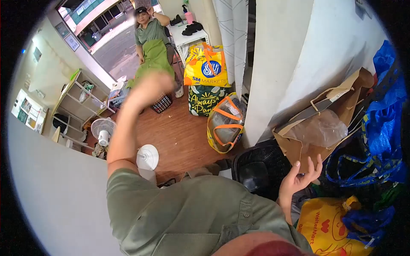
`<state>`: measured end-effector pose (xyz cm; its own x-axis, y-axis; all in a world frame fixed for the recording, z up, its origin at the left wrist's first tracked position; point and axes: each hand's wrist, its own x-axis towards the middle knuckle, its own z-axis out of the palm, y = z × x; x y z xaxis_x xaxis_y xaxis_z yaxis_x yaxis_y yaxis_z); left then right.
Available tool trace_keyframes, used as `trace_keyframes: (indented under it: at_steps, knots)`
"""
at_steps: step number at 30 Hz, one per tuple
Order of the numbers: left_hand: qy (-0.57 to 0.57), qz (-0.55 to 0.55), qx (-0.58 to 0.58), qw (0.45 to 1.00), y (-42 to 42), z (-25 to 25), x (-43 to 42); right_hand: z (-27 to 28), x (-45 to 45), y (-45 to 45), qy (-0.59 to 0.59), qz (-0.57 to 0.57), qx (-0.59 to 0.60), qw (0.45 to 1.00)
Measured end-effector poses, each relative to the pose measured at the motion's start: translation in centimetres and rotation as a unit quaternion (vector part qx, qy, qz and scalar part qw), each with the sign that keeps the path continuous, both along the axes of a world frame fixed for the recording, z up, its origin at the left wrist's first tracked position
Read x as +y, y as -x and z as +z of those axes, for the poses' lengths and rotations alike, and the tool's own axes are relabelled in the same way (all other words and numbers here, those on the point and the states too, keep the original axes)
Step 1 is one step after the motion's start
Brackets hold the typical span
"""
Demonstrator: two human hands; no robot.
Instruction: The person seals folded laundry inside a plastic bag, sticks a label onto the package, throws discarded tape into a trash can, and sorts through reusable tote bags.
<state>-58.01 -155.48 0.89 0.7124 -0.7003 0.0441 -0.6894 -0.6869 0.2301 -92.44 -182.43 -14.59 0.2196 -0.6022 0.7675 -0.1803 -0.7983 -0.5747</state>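
My left hand is stretched out ahead at the end of my raised arm, smeared by motion; its fingers cannot be made out. Behind it in the view are a seated person's green cloth and a dark plastic basket. At the right, my right hand has its fingers apart and holds nothing. It is by the lower edge of a brown paper bag with clear plastic in it; whether they touch I cannot tell. A black basket lies left of that hand.
Several shopping bags stand ahead: a yellow bag, a green bag and an orange-handled bag. Blue bags and a yellow WalterMart bag crowd the right. A white fan, shelf and seated person are farther off.
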Motion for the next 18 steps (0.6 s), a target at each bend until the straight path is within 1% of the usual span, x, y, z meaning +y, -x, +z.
trace_keyframes:
  at_steps: [1,2,3,5,7,8,10,11,13,14,16,17,18]
  knots:
    - [-0.258,-0.091,0.054,0.960,1.1,-2.5,-2.0,-0.2,0.1,0.3,-0.003,-0.002,-0.001,1.000]
    - [-0.304,-0.140,0.074,0.939,2.3,-5.5,-2.4,-0.3,0.1,0.5,0.013,-0.009,0.014,1.000]
    - [-0.312,-0.103,0.124,0.936,4.3,-6.6,-3.8,-0.4,0.1,0.4,0.030,-0.017,0.028,0.999]
    - [-0.236,-0.133,0.164,0.948,5.1,-11.9,-4.7,-0.6,0.3,0.7,0.022,-0.028,0.026,0.999]
    - [-0.183,-0.167,0.228,0.942,6.9,-14.1,-6.0,-0.4,0.4,0.7,0.021,-0.035,0.036,0.999]
    - [-0.182,-0.169,0.231,0.941,7.7,-15.7,-6.3,-0.4,0.5,0.9,0.023,-0.036,0.040,0.998]
    - [-0.157,-0.252,0.198,0.934,8.6,-18.1,-7.4,-0.5,0.6,0.8,0.057,-0.068,0.019,0.996]
    - [-0.157,-0.254,0.200,0.933,9.2,-18.1,-8.1,-0.5,0.7,1.0,0.057,-0.070,0.021,0.996]
    - [-0.221,-0.278,0.241,0.903,9.8,-17.6,-9.5,-0.3,0.8,0.9,0.055,-0.047,0.013,0.997]
    - [-0.222,-0.280,0.242,0.902,10.0,-18.3,-9.6,-0.3,0.9,1.0,0.054,-0.049,0.014,0.997]
    - [-0.211,-0.324,0.194,0.902,10.2,-20.0,-10.0,-0.3,0.9,1.0,0.045,-0.045,0.020,0.998]
    - [-0.208,-0.324,0.195,0.902,10.6,-19.8,-10.4,-0.4,0.9,1.2,0.047,-0.045,0.022,0.998]
    - [-0.236,-0.332,0.196,0.892,11.2,-19.5,-10.9,-0.5,0.9,1.4,0.050,-0.051,0.029,0.997]
